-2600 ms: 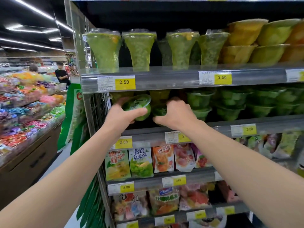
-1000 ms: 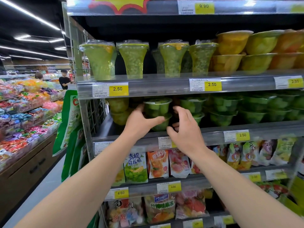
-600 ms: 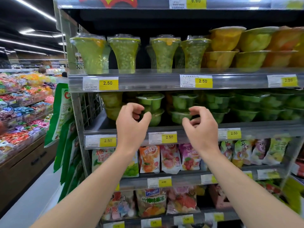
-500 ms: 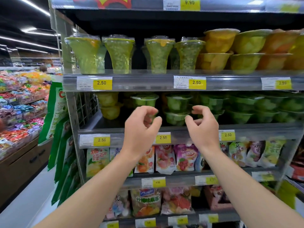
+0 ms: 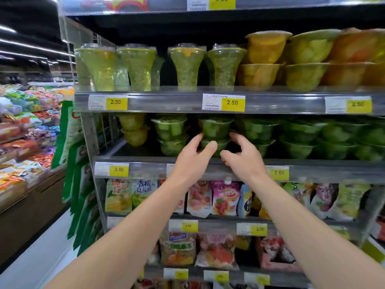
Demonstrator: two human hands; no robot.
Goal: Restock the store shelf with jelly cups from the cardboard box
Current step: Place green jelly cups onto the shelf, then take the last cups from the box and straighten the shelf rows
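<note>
Green jelly cups stand in two-high stacks along the middle shelf. One stack is left of my hands, and a long row runs to the right. My left hand and my right hand are raised close together in front of the second stack. Their fingers are loosely curled on either side of its lower cup. Neither hand holds anything, and I cannot tell whether the fingertips touch the cup. The cardboard box is out of view.
Two yellow cups sit at the shelf's left end. Tall green cups and yellow bowls fill the shelf above, jelly pouches the shelves below. Green bags hang off the shelf end, beside an aisle floor and a sweets display.
My left hand set a green cup on the stack and let go. Both hands drew back empty, and have now moved closer together around the second stack.
</note>
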